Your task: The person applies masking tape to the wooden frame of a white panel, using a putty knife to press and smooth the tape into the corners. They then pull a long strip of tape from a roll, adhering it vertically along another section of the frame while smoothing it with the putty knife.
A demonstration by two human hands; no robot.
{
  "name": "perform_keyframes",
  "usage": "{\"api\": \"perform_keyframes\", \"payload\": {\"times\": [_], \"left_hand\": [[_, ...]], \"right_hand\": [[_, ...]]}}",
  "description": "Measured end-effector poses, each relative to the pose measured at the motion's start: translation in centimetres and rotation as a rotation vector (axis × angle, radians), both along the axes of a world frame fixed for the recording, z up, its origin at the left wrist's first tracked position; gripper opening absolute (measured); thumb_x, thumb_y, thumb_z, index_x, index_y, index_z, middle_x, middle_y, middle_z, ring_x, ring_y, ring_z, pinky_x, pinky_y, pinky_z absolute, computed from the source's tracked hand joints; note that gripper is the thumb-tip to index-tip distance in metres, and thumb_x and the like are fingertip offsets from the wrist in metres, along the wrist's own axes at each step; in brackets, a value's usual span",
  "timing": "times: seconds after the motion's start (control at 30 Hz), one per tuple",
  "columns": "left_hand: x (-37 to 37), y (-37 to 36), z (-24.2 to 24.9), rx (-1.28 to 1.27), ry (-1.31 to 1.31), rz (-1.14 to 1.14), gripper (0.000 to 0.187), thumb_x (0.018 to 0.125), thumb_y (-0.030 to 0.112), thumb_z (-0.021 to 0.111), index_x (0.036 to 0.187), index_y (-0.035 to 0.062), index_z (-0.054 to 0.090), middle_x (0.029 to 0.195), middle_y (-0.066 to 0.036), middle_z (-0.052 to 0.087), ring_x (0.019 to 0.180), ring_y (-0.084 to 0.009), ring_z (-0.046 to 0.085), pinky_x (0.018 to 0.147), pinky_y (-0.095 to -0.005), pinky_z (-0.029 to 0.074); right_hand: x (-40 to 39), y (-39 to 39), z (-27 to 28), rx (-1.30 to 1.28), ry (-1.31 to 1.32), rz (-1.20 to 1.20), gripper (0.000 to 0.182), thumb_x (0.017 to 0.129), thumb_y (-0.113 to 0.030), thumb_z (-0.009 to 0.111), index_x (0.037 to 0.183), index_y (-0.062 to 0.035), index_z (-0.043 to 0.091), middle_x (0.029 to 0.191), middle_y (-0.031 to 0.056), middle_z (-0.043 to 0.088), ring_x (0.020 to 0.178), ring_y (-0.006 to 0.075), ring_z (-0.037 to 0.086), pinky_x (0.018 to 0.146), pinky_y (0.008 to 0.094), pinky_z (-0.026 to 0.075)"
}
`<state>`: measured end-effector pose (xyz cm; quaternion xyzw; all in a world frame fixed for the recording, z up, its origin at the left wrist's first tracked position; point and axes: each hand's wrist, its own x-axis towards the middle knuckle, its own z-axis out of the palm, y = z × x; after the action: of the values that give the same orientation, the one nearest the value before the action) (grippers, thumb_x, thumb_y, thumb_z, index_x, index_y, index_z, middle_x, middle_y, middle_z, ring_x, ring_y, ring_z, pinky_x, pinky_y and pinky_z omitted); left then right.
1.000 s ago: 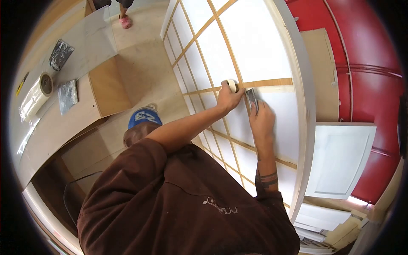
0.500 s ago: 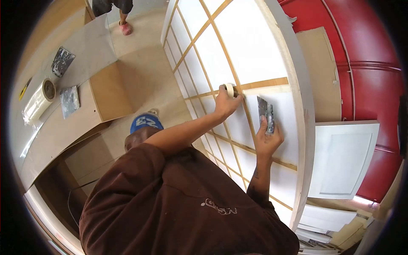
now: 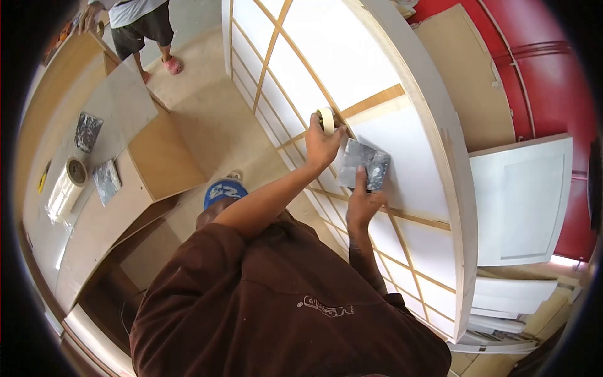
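My left hand (image 3: 322,146) grips a roll of cream tape (image 3: 327,120) against a large white panel (image 3: 352,47) crossed by brown wooden strips. Just to its right, my right hand (image 3: 365,204) holds a flat, paint-stained metal scraper (image 3: 372,164), index finger laid along it. The scraper's blade lies over the panel near a crossing of strips, close to the tape roll. Whether the blade touches the panel I cannot tell. A pale strip (image 3: 383,108) runs beside the brown one to the right of the tape.
On the bench (image 3: 94,229) at left lie a wrapped film roll (image 3: 66,191), two stained scrapers (image 3: 88,131) and a yellow cutter (image 3: 44,177). Another person (image 3: 146,31) stands at the top left. White door panels (image 3: 521,201) lean at the right, by a red wall.
The scraper has moved left toward the tape and turned, showing its face more. My view has shifted, and more of the other person shows.
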<state>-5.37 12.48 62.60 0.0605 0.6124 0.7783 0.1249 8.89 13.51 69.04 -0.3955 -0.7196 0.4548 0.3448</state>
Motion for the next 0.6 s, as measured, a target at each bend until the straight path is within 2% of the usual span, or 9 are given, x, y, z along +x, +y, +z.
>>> {"api": "perform_keyframes", "payload": {"times": [0.03,0.1,0.2,0.47,0.53,0.6], "left_hand": [[-0.4,-0.1,-0.1,-0.006,0.007,-0.011,0.044,0.089,0.008,0.078,0.122,-0.0056,0.051,0.1,-0.016,0.075,0.091,-0.0234,0.073,0.083,-0.0369,0.058],[-1.1,-0.4,-0.3,-0.036,-0.06,-0.019,0.045,0.089,0.008,0.078,0.122,-0.0059,0.051,0.102,-0.018,0.075,0.091,-0.0233,0.073,0.084,-0.0366,0.058],[-1.8,-0.9,-0.6,-0.017,-0.072,-0.013,0.044,0.09,0.009,0.078,0.121,-0.0063,0.051,0.102,-0.017,0.075,0.091,-0.0214,0.072,0.082,-0.0353,0.057],[-2.1,-2.0,-1.2,-0.036,-0.094,-0.012,0.043,0.091,0.012,0.079,0.117,-0.0055,0.05,0.099,-0.015,0.074,0.09,-0.0182,0.069,0.08,-0.0341,0.055],[-2.3,-2.3,-1.4,-0.074,-0.054,-0.028,0.043,0.091,0.011,0.078,0.118,-0.0024,0.047,0.101,-0.012,0.071,0.08,-0.0141,0.066,0.067,-0.0294,0.056],[-2.3,-2.5,-1.5,-0.072,-0.062,-0.033,0.043,0.092,0.011,0.078,0.118,-0.0027,0.048,0.1,-0.013,0.072,0.081,-0.0141,0.066,0.067,-0.0292,0.056]], "right_hand": [[-0.2,-0.5,-1.3,-0.302,0.162,-0.049,0.031,0.099,-0.015,0.071,0.123,0.005,0.067,0.114,0.009,0.071,0.098,0.0137,0.067,0.084,0.0336,0.057],[-0.6,-1.1,-1.9,-0.557,0.23,-0.13,0.033,0.099,-0.015,0.07,0.126,0.0035,0.063,0.12,0.0091,0.069,0.102,0.0184,0.068,0.088,0.0357,0.058],[-2.0,-2.3,-1.8,-0.682,0.39,-0.197,0.034,0.099,-0.015,0.07,0.127,0.0031,0.061,0.123,0.0105,0.067,0.107,0.0205,0.068,0.09,0.0347,0.058],[-4.3,-2.8,-3.2,-0.64,0.542,-0.214,0.039,0.1,-0.021,0.071,0.124,0.0078,0.062,0.123,0.0141,0.066,0.109,0.0222,0.067,0.09,0.0364,0.061],[-4.5,-2.8,-3.5,-0.631,0.551,-0.221,0.038,0.1,-0.021,0.07,0.123,0.0081,0.062,0.123,0.0146,0.066,0.109,0.023,0.068,0.09,0.0365,0.062],[-4.6,-2.7,-3.7,-0.662,0.529,-0.225,0.034,0.102,-0.018,0.067,0.126,0.0053,0.06,0.127,0.0136,0.065,0.115,0.0241,0.067,0.098,0.0378,0.059]]}}
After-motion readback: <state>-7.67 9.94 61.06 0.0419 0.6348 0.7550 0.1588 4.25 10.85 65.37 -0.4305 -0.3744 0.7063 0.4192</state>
